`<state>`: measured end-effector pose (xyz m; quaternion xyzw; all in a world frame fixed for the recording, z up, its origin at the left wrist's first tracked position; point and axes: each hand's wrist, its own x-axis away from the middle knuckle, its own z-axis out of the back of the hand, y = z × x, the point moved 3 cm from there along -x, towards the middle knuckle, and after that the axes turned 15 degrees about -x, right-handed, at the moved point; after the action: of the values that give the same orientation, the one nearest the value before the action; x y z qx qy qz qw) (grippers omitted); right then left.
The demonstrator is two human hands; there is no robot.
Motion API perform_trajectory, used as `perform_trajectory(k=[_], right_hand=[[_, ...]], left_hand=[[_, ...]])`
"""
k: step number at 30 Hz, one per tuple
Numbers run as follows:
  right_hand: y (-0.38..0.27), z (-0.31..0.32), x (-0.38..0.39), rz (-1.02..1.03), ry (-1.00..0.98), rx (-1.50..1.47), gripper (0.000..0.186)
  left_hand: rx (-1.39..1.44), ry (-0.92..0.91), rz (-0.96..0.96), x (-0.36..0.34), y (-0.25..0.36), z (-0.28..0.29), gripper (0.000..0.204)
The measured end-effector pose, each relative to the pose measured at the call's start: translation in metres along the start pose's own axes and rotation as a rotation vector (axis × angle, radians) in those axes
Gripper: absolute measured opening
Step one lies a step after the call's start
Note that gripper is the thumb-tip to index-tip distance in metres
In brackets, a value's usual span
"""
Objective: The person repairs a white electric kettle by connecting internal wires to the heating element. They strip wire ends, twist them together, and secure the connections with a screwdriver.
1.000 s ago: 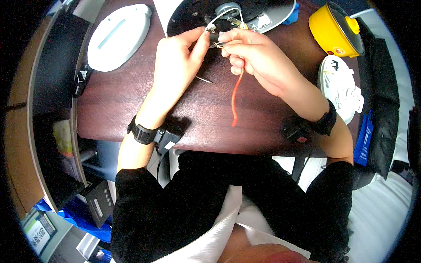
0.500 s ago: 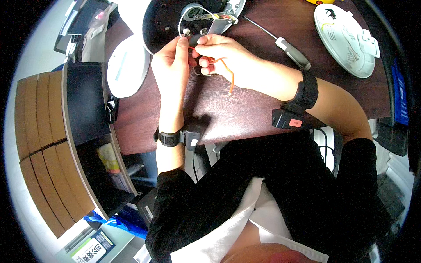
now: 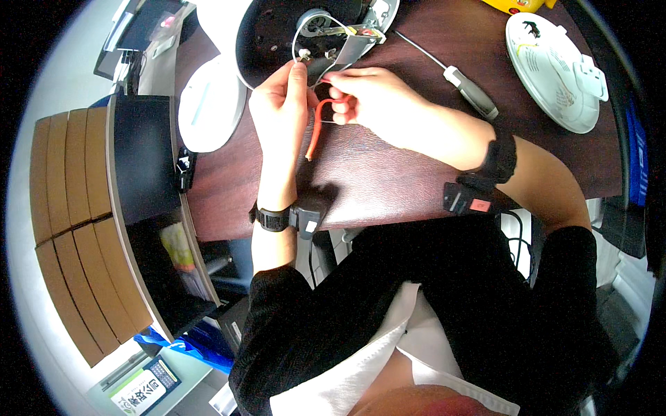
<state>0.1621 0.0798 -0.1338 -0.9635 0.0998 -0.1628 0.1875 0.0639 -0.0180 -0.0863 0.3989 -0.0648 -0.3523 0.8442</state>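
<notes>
At the top of the head view, an open dark appliance body holds a ring fitting, a metal bracket and white wires. My left hand pinches a white wire at the body's near edge. Close to it on the right, my right hand has its fingers closed on a red wire, whose loose end hangs down between my hands. A thinner pale lead runs near my right fingertips; where exactly it ends is hidden.
On the dark wooden desk lie a screwdriver, a white oval cover at left and a white cover with fittings at right. A yellow pot is at the back right. A shelf with brown boxes stands left.
The view has shifted, bringing the screwdriver into sight. Since half a second ago, the red wire's loose end has swung leftward to between my hands; both hands stay pinched at the wires.
</notes>
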Motion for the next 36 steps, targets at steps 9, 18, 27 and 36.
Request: perform_trajectory(k=[9,18,27,36], right_hand=[[-0.048,0.034,0.042,-0.245,-0.031,0.148,0.029],[-0.067,0.007,0.059,-0.398,-0.151,0.312,0.026],[-0.073,-0.004,0.026,0.205,-0.304,0.838,0.024],[-0.042,-0.034,0.010,1.097,-0.289,1.636,0.016]], left_hand=[[0.014,-0.002,0.010,-0.001,-0.002,-0.001,0.026],[-0.059,0.045,0.018,-0.001,-0.004,0.001,0.025],[-0.049,0.065,-0.016,0.000,-0.003,-0.002,0.025],[-0.024,0.017,0.019,0.001,-0.005,0.003,0.026]])
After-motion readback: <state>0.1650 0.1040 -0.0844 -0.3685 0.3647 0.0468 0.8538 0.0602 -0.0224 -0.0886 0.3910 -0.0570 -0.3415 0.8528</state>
